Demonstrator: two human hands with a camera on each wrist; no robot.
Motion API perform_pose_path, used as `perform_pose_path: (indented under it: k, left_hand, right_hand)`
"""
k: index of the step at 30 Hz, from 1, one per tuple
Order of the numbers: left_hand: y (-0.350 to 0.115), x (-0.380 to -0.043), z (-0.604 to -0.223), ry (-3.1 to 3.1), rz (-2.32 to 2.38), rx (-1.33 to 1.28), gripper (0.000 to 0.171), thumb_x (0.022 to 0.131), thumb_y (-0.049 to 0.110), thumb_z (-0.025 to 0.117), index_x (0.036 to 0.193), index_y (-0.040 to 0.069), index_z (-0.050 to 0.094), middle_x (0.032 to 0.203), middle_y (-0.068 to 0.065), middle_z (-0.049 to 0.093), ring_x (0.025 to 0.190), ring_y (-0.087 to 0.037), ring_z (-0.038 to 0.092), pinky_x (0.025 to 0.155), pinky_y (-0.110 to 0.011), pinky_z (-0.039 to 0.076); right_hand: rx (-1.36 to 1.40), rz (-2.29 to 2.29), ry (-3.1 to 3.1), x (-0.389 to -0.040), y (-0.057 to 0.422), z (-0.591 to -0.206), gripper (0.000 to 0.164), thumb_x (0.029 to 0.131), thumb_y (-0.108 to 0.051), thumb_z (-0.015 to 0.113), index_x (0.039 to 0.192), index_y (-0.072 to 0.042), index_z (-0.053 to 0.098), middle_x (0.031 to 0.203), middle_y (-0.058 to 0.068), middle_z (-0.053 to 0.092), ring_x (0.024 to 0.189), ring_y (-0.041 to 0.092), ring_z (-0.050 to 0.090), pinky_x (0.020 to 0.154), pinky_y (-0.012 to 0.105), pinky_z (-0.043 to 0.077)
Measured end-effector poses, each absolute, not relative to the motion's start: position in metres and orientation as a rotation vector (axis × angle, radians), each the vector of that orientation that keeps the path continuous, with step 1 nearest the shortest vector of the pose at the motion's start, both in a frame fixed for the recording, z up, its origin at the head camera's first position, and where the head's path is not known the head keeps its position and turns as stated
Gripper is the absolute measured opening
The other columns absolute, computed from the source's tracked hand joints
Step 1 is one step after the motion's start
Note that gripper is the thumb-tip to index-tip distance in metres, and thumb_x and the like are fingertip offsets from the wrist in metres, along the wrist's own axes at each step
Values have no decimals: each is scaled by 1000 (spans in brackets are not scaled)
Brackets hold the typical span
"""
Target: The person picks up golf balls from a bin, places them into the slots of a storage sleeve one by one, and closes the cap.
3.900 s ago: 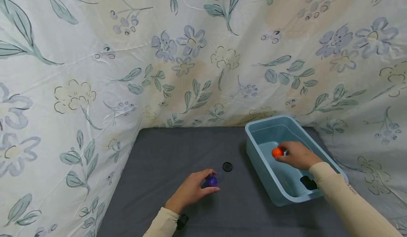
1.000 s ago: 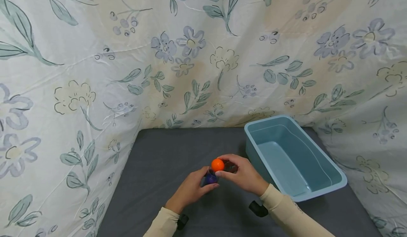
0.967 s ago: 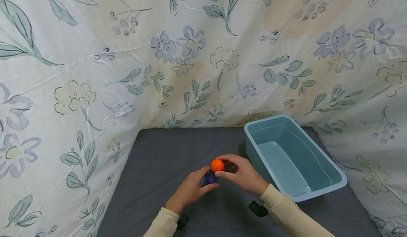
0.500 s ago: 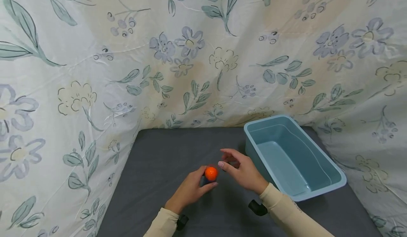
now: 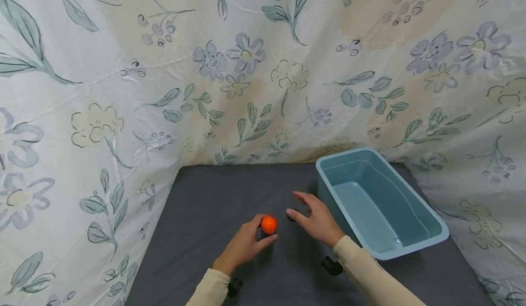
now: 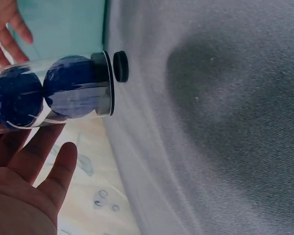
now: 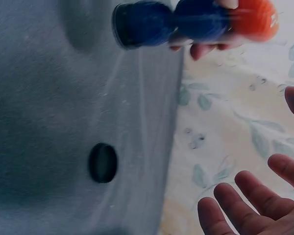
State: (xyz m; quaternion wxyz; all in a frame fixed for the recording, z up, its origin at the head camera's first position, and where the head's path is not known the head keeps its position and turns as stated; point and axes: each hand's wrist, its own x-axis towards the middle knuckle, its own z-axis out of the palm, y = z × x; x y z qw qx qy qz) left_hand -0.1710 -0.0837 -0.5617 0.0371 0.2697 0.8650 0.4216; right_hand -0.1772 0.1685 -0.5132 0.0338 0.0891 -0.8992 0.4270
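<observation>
My left hand point(image 5: 242, 246) grips a clear cylindrical tube point(image 6: 51, 117), held upright above the table. Two dark blue balls point(image 6: 71, 85) sit stacked inside it, over its black base. An orange ball point(image 5: 269, 225) is at the top of the tube, above the blue ones, as the right wrist view point(image 7: 257, 19) confirms. My right hand point(image 5: 318, 224) is apart from the tube, its fingers spread and holding nothing. Below its thumb, a round black lid point(image 7: 103, 163) lies on the table, partly hidden by that hand in the head view.
A light blue plastic bin point(image 5: 334, 196) stands on the right of the dark grey cloth-covered table point(image 5: 222, 192), close beside my right hand. Floral fabric point(image 5: 255, 91) hangs behind the table and along both sides.
My right hand brought the orange ball from the bin to the tube, let go of it at the top, and drew back right toward the lid. The left hand shifted slightly left with the tube.
</observation>
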Motion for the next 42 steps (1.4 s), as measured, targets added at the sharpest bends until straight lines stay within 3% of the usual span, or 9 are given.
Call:
perform_pose_path:
  k: [10,18,28,36,42]
  left_hand:
    - [-85,-170,-575,2646,1293,774,49,99,46,70,136,20,53,122,2,71,103,-7,67,92,-43,58]
    - [-89,-169,-583,2638,1299,735,51,98,51,68,137,21,53,124,3,70,107,-8,68,93,-39,58]
    - [-90,-169,-598,2589,1282,653,48,98,49,70,136,25,53,123,6,70,105,-3,65,91,-34,56]
    - [-89,-171,-606,2569,1297,599,50,97,54,68,135,25,53,120,7,69,101,-3,64,88,-33,55]
    - [-88,-175,-607,2577,1314,609,49,97,55,68,135,27,53,122,8,69,105,-4,65,91,-35,55]
  right_hand:
    - [170,1237,-2814,-191,172,-551,66,92,-42,79,147,-13,57,144,13,60,125,36,63,103,56,52]
    - [106,1115,-2877,-203,166,-582,65,90,-37,82,144,-9,59,140,15,62,118,33,66,101,54,54]
    - [21,1042,-2961,-212,164,-613,69,86,-30,86,145,-7,58,139,22,59,124,40,61,104,58,50]
    - [28,993,-2990,-220,162,-620,68,83,-24,89,141,-4,60,130,24,57,119,42,58,100,58,51]
    - [43,931,-3002,-225,163,-621,56,87,-22,86,135,-5,65,128,22,55,115,40,55,94,56,52]
